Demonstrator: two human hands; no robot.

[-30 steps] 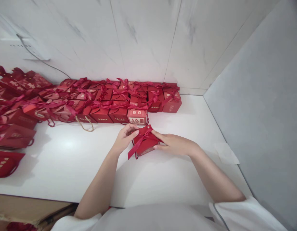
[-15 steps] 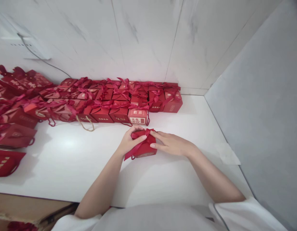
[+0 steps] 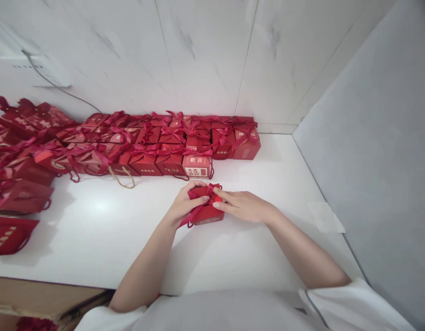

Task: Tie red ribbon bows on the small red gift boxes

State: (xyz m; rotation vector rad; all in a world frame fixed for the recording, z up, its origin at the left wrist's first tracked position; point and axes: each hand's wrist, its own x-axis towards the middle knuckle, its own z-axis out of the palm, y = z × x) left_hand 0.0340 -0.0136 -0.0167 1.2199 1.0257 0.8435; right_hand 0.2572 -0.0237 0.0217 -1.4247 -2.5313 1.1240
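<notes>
A small red gift box (image 3: 210,215) stands on the white table in front of me. A crimson ribbon (image 3: 191,216) is gathered in a bow on its top, with one tail hanging over the left front side. My left hand (image 3: 185,200) is round the box's left side, thumb pressed on the ribbon near the top and the other fingers curled behind. From the right, my right hand (image 3: 245,204) reaches over, its thumb and fingertips pinching at the ribbon's loop. Part of the bow is hidden under my fingers.
Rows of red gift boxes (image 3: 171,164) with ribbon bows stand along the marbled wall. More boxes (image 3: 29,197) are at the left, one with a rope handle. A grey panel (image 3: 364,138) bounds the right side. A cardboard box (image 3: 43,299) is below the table's front left edge.
My right thumb has shifted slightly left and up on the ribbon, and a bright red patch now shows beside it. The box and my left hand stay almost in place.
</notes>
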